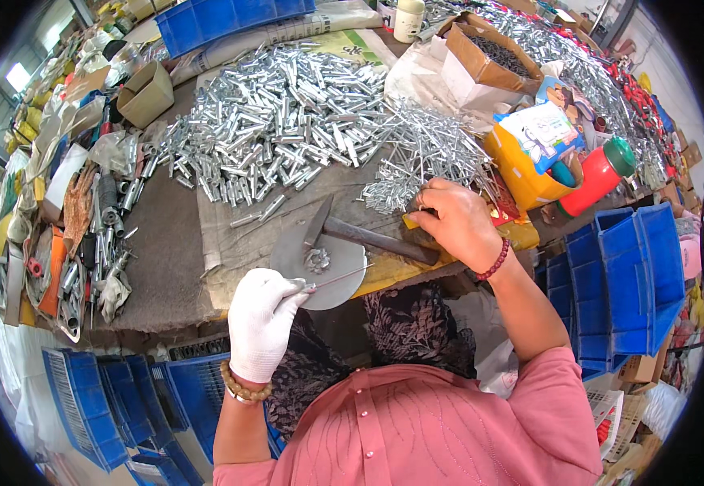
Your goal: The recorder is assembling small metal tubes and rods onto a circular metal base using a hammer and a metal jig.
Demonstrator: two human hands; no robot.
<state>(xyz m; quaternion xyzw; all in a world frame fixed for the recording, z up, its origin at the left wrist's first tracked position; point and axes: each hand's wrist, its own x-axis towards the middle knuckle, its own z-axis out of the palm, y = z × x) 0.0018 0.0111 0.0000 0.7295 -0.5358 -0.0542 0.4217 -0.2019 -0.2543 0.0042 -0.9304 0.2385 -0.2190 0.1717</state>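
Observation:
My left hand (264,324), in a white glove, pinches a thin metal pin (345,276) between thumb and forefinger. The pin points right, over a round grey metal plate (337,296) at the table's near edge. On this plate lies a small silvery metal piece (317,260). Just behind it rests a hammer (380,240), its handle reaching toward my right wrist. Bare and curled, my right hand (459,223) is at the near edge of a heap of thin metal pins (433,150). Its fingertips are drawn together, and what they hold cannot be made out.
A large heap of silvery metal sleeves (279,121) covers the table's middle. To the right stand a yellow container (522,170), a red bottle (591,185) and an open cardboard box (489,61). Tools clutter the left side. Blue bins (619,283) flank the table.

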